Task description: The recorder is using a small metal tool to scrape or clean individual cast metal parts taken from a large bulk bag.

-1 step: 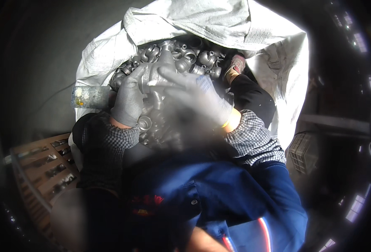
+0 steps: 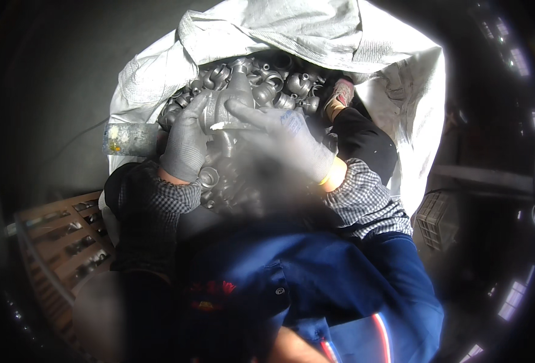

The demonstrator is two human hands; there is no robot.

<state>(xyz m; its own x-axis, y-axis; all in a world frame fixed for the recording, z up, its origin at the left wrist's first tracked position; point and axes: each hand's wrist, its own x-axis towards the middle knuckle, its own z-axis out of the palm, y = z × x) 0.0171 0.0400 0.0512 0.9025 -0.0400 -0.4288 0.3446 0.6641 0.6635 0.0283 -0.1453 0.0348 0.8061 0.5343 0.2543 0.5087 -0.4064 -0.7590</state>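
A grey metal pipe fitting point(image 2: 218, 107) with a tapered neck lies over the heap, between my two gloved hands. My left hand point(image 2: 185, 142) is closed around its left side, thumb and fingers along the rounded body. On the other side, my right hand point(image 2: 285, 136) is closed on a thin tool with a bright tip point(image 2: 221, 126); the tip touches or nearly touches the fitting's lower part. Most of the tool is hidden by the glove, so its kind does not show. Below the fitting, loose metal fittings point(image 2: 210, 177) blur into shadow.
A large white woven sack point(image 2: 394, 36) surrounds the heap of metal fittings point(image 2: 264, 92). A shoe point(image 2: 342, 92) and dark trouser leg rest inside it at right. A grey stained cylinder point(image 2: 131, 140) stands out at left. A brown slatted crate point(image 2: 58, 242) is at lower left, a pale crate point(image 2: 435, 219) at right.
My right hand and the thin tool have shifted very slightly against the fitting. My left hand stays in place.
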